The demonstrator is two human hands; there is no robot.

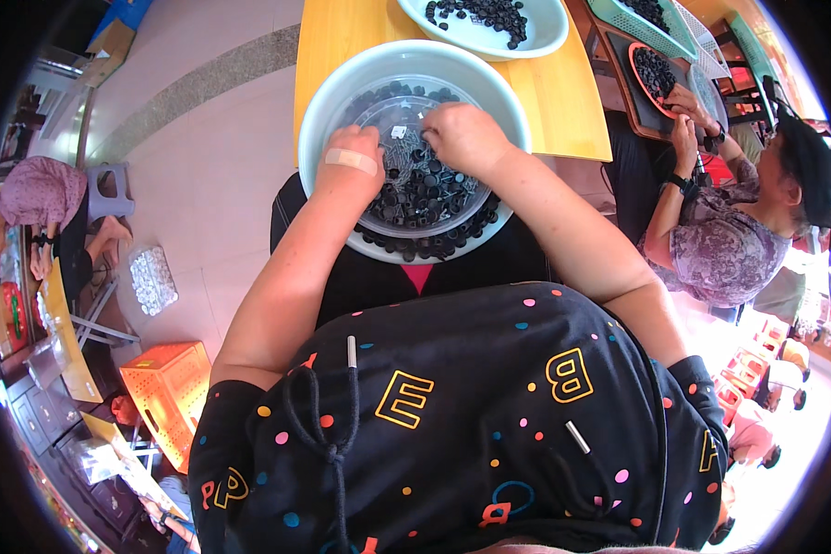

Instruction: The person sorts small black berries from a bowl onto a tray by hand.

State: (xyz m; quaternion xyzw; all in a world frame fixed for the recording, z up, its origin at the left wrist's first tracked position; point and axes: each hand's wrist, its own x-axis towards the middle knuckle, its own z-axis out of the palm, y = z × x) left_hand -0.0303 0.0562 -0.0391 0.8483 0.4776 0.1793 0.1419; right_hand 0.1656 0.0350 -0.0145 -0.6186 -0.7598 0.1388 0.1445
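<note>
A pale blue basin (316, 102) rests over my lap against the table. Inside it a clear round plastic bowl (475, 198) holds black plastic caps (415, 198) and thin silver screws (404, 152); more black caps lie around and under the bowl. My left hand (353, 162), an adhesive bandage on its back, is over the bowl's left side with its fingers curled in. Above the right side, my right hand (464, 138) has thumb and fingers pinched together. Whatever either hand holds is too small or hidden. A small white piece (398, 132) shows between the hands.
The yellow table (563, 120) carries a second pale blue basin (549, 37) with black caps. At right a person (734, 222) works by a red-rimmed bowl (654, 74) of black parts. An orange crate (168, 392) and a purple stool (111, 189) stand on the left floor.
</note>
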